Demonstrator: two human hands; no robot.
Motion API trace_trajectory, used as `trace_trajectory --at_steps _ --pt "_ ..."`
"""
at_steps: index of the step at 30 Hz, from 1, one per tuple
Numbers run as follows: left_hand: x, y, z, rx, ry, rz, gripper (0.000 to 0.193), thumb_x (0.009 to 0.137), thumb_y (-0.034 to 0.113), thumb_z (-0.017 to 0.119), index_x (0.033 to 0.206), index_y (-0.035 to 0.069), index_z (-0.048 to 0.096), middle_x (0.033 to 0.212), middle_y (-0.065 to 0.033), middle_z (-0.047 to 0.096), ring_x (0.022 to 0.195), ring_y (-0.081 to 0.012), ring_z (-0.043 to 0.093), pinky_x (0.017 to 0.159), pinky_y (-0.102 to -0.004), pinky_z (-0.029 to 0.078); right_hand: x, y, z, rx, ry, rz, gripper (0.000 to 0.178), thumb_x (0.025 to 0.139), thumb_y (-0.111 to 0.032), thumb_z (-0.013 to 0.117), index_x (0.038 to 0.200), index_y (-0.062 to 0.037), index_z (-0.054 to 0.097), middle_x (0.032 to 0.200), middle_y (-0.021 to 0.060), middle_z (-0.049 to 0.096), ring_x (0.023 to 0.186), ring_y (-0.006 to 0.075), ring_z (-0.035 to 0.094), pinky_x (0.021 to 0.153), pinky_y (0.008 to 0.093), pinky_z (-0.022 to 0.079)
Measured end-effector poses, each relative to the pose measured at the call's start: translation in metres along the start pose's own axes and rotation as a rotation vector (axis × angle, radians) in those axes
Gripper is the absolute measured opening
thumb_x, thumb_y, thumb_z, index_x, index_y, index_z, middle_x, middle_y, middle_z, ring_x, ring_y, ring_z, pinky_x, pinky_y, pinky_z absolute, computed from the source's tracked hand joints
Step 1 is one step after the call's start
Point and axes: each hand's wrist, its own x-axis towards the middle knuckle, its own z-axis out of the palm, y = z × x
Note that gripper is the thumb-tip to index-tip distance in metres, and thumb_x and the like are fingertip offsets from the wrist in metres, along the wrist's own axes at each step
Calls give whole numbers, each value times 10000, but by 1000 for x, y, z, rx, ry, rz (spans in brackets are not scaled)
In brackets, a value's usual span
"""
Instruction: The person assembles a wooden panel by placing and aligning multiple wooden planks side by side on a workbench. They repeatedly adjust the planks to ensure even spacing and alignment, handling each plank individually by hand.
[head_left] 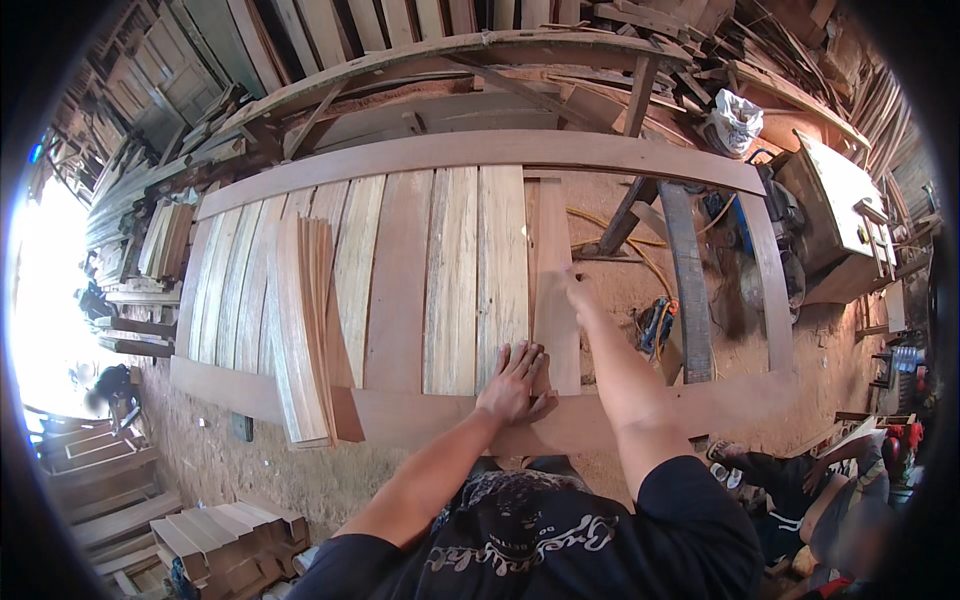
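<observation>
A wide wooden frame holds a row of upright planks, pale ones and reddish-brown ones. My left hand lies with its fingers stretched over the near ends of the planks, by the front rail. To its right is a reddish-brown plank, set close to a pale plank. My right hand grips this brown plank by its right edge; most of its fingers are hidden. A stack of loose thin planks lies across the left part of the frame.
Through the frame's right part show a dark beam, a yellow cord and a power tool. A wooden bench runs behind. A cabinet-like wooden box stands right, a seated person at lower right.
</observation>
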Motion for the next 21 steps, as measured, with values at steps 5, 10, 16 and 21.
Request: trace_trajectory --at_steps 5,10,16,21 --pt "-4 -3 -5 -36 -45 -54 943 1041 600 633 1688 -62 451 1799 -236 394 1720 -431 250 1417 -628 128 -17 -7 16 45 53 -98 651 1120 -492 699 1410 90 665 1338 304 759 1274 417 728 1068 483 548" --pt "-1 5 -14 -55 -57 -49 939 1035 592 669 1681 -58 463 1792 -246 400 1720 -434 250 1413 -638 134 -13 4 11 48 124 -180 615 1131 -489 654 1368 77 688 1313 331 758 1281 481 727 1055 529 565" --pt "-3 6 -9 -38 -32 -21 943 1039 613 666 1671 -61 477 1786 -253 415 1710 -443 279 1406 -648 146 -8 4 5 74 81 -169 601 1122 -452 703 1384 86 650 1261 284 771 1201 416 744 1031 497 560" --pt "-3 0 -7 -57 15 -18 931 1044 625 667 1649 -66 509 1766 -258 449 1702 -444 303 1402 -653 156 -15 1 12 61 132 -169 600 1124 -457 694 1402 72 644 1238 282 777 1185 427 752 1014 506 563"
